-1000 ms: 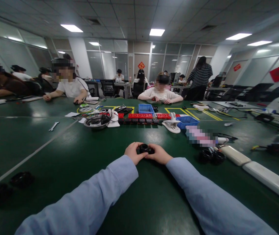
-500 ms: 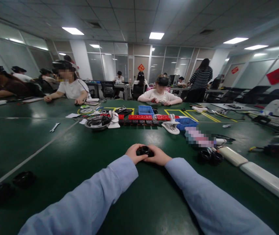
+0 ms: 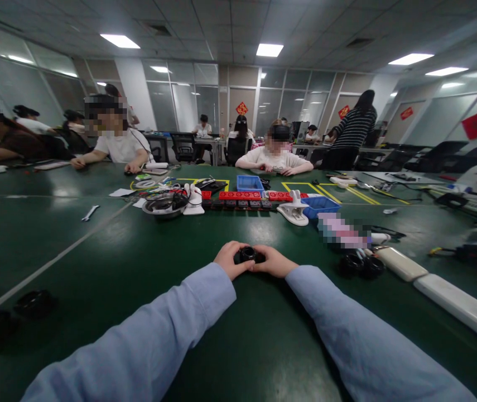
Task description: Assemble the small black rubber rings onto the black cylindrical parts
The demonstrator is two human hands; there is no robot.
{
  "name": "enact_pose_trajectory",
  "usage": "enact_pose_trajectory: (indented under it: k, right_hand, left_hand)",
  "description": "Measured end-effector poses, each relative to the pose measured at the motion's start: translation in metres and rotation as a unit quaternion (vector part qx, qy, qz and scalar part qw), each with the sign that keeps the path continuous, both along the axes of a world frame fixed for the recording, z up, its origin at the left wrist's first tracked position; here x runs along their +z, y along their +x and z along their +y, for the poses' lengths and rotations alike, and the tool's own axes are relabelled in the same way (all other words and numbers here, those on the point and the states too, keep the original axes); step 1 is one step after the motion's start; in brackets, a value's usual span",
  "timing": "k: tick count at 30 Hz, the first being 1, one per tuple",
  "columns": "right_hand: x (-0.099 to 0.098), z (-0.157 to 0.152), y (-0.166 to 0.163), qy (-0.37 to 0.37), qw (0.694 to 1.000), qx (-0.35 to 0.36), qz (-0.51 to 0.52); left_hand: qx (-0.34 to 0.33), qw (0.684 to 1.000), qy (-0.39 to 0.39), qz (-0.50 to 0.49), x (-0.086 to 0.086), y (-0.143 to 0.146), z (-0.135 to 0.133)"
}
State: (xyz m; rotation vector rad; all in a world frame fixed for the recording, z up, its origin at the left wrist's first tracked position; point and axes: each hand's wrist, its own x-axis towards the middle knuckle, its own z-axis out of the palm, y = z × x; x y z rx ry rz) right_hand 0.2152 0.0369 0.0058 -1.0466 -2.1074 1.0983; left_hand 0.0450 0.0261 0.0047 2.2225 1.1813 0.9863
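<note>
The left hand (image 3: 230, 261) is closed around the left side of a black cylindrical part (image 3: 247, 254), with its thumb along the near side. The right hand (image 3: 275, 262) is closed on the right side of the same part, with its thumb also toward the near side. The part sits between the two hands, in contact with both; its round, open-looking top faces up and remains exposed, while the fingers behind it are mostly hidden. Whether its base touches the green surface (image 3: 263, 340) cannot be determined. To the right of the right hand, well apart from it, two black round parts (image 3: 361, 266) lie side by side, near a white elongated bar (image 3: 459, 307). To the far left, two further black parts (image 3: 12, 316) rest near the surface edge line. Beyond the hands, a row of red blocks (image 3: 239, 196) lies between two white clips (image 3: 292, 213). A metal bowl (image 3: 165, 209) containing dark cables is located beside the left clip. A wrench (image 3: 90, 213) lies farther left.
</note>
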Motion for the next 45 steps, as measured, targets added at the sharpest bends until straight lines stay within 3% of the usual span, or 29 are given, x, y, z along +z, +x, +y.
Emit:
enact_pose_trajectory:
  k: [15, 19, 22, 24, 26, 30, 35, 45]
  right_hand:
    - [0.0, -0.001, -0.001, 0.038, 0.998, -0.027, -0.044]
    - [-0.004, -0.002, -0.01, 0.081, 0.983, -0.128, -0.104]
    - [-0.006, -0.007, -0.021, 0.135, 0.947, -0.232, -0.174]
    - [-0.007, -0.01, -0.026, 0.156, 0.933, -0.262, -0.192]
    - [-0.007, -0.012, -0.026, 0.164, 0.94, -0.243, -0.174]
    - [-0.004, -0.01, -0.013, 0.149, 0.977, -0.12, -0.091]
    - [0.004, -0.006, -0.002, 0.04, 0.999, 0.005, 0.004]
    - [0.007, -0.001, 0.003, -0.043, 0.998, 0.046, 0.013]
  left_hand:
    - [0.029, 0.999, -0.028, -0.024, -0.001, 0.003, -0.001]
    - [0.09, 0.996, -0.01, -0.016, -0.005, 0.009, 0.001]
    - [0.134, 0.991, 0.004, -0.016, -0.007, 0.013, 0.003]
    - [0.142, 0.99, 0.003, -0.014, -0.007, 0.013, 0.004]
    - [0.124, 0.992, 0.001, -0.012, -0.006, 0.011, 0.003]
    - [0.055, 0.998, -0.011, -0.016, -0.002, 0.004, 0.0]
    - [0.032, 0.999, -0.033, -0.028, 0.0, 0.002, -0.002]
    - [0.017, 0.998, -0.052, -0.035, 0.001, 0.003, -0.001]
